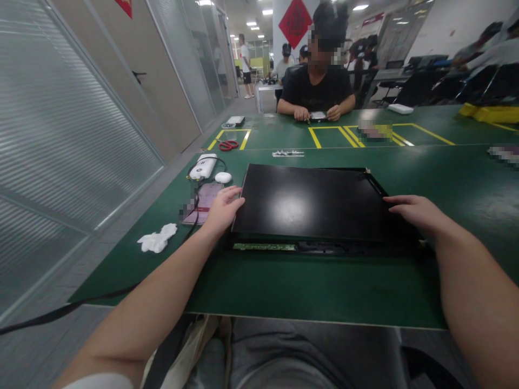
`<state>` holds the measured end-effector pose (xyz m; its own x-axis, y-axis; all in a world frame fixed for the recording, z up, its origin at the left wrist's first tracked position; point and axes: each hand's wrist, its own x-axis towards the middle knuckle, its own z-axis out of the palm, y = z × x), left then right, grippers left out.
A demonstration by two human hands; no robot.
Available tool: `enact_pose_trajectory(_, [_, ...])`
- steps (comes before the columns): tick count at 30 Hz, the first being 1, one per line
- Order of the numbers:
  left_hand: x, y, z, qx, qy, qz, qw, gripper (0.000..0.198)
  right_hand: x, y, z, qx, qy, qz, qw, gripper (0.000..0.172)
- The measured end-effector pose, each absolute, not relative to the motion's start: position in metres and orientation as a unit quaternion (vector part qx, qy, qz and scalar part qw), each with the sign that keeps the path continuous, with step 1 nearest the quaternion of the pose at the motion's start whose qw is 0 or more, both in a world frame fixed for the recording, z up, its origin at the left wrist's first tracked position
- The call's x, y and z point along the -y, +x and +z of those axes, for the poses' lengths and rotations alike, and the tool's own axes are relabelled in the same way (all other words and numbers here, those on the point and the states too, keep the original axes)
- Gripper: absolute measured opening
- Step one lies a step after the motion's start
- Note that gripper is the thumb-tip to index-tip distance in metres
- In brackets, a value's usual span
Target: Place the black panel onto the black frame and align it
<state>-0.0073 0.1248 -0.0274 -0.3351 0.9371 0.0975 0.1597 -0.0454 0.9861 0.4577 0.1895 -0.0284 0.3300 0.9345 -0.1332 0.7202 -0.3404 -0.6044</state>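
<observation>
— Where does the work stand right now?

— I judge I'm at the lifting or seating stage with the black display panel. It lies flat on the green surface right in front of me, resting on its back frame, with a strip of green circuit board showing along the near edge.

— And your hands?

— My left hand is at the panel's left edge, fingers curled loosely against it, thumb towards the top face. I can't tell whether the fingertips reach under the edge. My right hand lies palm down at the right edge, fingers stretched out and nearly flat, closed on nothing.

— What does the next move call for?

— As I see it, an even grip on both sides, so the thin panel stays level and doesn't flex, and care for the board at the front.

— Your arms?

— Both forearms reach forward from the near edge, spread wide, one to each side of the panel. A phone lies just beside my left hand.
</observation>
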Motion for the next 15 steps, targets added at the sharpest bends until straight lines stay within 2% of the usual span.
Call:
enact_pose_trajectory(3, [-0.127,-0.012,-0.032,-0.631,0.499,0.516,0.294,0.025,-0.19,0.459,-0.03,0.534,-0.778,0.233,0.236,0.032])
enact_pose_trajectory(8, [-0.131,-0.011,-0.041,-0.636,0.488,0.496,0.334,0.026,-0.19,0.462,-0.03,0.556,-0.768,0.219,0.231,0.031])
enact_pose_trajectory(15, [-0.133,-0.011,-0.044,-0.619,0.456,0.497,0.403,0.03,-0.191,0.459,-0.025,0.582,-0.781,0.168,0.154,0.036])
